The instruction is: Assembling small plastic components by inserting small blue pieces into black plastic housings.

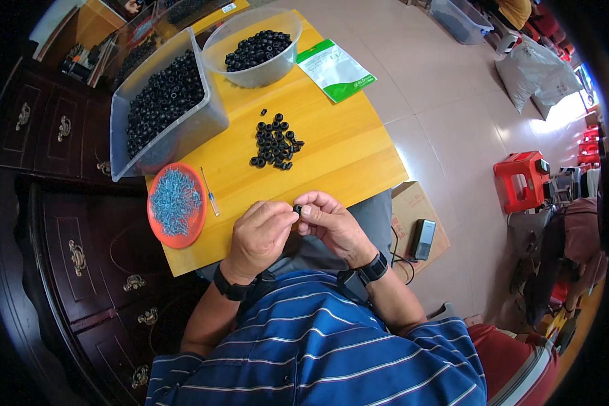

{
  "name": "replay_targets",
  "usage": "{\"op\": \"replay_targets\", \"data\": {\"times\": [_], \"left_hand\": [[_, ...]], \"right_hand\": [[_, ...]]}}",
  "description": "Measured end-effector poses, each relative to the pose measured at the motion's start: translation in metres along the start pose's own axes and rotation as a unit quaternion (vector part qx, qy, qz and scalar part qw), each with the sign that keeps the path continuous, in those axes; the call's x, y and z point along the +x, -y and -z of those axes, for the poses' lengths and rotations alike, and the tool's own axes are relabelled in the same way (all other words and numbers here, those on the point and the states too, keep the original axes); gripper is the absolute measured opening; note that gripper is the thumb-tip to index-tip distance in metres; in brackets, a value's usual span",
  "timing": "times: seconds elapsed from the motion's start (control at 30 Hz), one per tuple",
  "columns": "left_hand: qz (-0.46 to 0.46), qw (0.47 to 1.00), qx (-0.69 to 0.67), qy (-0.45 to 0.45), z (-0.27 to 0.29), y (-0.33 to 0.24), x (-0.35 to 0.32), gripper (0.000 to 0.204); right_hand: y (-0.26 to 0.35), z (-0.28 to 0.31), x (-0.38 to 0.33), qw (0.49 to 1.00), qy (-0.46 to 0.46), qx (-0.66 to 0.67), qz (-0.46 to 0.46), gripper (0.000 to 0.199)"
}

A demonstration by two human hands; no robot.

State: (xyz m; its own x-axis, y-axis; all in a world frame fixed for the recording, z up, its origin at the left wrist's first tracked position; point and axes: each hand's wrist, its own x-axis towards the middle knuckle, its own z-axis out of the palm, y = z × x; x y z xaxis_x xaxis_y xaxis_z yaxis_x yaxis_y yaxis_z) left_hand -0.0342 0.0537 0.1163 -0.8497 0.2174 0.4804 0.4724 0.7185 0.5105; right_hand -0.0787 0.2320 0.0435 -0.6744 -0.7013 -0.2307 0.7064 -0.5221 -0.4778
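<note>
My left hand point(258, 235) and my right hand point(333, 227) meet over the near edge of the yellow table point(348, 152). Between their fingertips is a small black ring-shaped part point(297, 209), pinched by the right thumb and fingers. The left fingers are pressed together against its left side; whatever they hold is hidden. Farther back lies a loose pile of similar black parts point(275, 143). An orange plate point(176, 241) heaped with small blue-grey pieces point(174, 201) sits left of my hands. Beside it lies a thin screwdriver point(212, 201) with a blue-and-clear handle.
A rectangular plastic bin point(213, 120) and a round clear tub point(254, 79), both with black parts, stand at the back. A green-and-white packet point(335, 70) lies beside them. On the right are a cardboard box point(419, 203), a black device point(423, 239) and a red stool point(519, 181).
</note>
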Motion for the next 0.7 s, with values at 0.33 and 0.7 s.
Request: {"op": "replay_targets", "data": {"times": [0.33, 0.7], "left_hand": [[0.009, 0.999, -0.034, -0.026, -0.004, -0.001, -0.006, 0.027], [0.094, 0.991, -0.083, -0.046, 0.003, -0.001, -0.005, 0.025]], "right_hand": [[0.0, -0.002, 0.0, 1.0, 0.001, 0.026, -0.001, 0.02], [-0.002, -0.006, 0.0, 0.999, -0.004, 0.035, -0.013, 0.021]]}}
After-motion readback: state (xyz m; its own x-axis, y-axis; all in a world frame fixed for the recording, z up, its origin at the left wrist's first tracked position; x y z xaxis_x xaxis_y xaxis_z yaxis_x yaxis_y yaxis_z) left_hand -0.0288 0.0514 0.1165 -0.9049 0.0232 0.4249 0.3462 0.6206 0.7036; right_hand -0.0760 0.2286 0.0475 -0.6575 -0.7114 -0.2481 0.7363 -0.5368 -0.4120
